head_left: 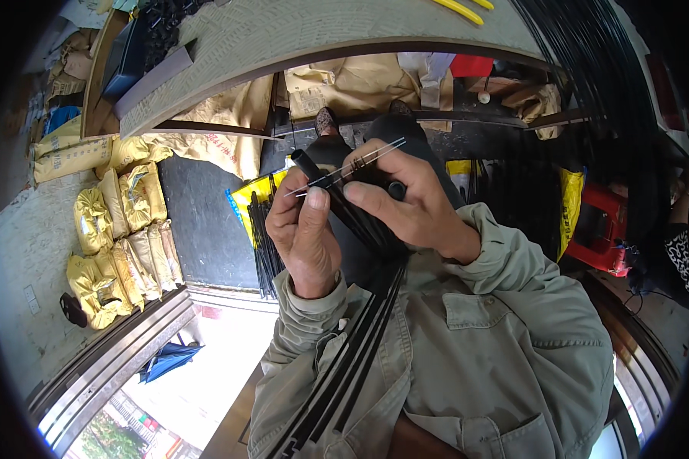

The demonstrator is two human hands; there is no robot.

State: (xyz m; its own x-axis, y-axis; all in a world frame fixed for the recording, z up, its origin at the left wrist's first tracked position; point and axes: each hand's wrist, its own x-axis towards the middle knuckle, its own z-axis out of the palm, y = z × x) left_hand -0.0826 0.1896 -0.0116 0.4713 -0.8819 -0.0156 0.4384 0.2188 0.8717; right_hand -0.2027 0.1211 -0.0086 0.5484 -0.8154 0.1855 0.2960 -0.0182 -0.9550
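Thin silvery metal rods (381,152) slant between my two hands above my lap. My left hand (306,237) is closed, pinching their lower ends between thumb and finger. A short black cylinder (306,164) stands out just beyond those fingertips; where it is held is hidden. My right hand (409,199) is curled, its thumb and forefinger at the rods. The round end of another black piece (396,190) shows in its grasp. A bundle of long black rods (360,344) lies across my lap and shirt, running up beneath the hands.
A workbench (344,37) spans the far side, with yellow-handled tools (463,9) and a mass of thin dark rods (589,61) on it. Yellow bags holding black rods (264,229) flank my legs. Filled sacks (122,252) are stacked at left; a red stool (601,229) stands at right.
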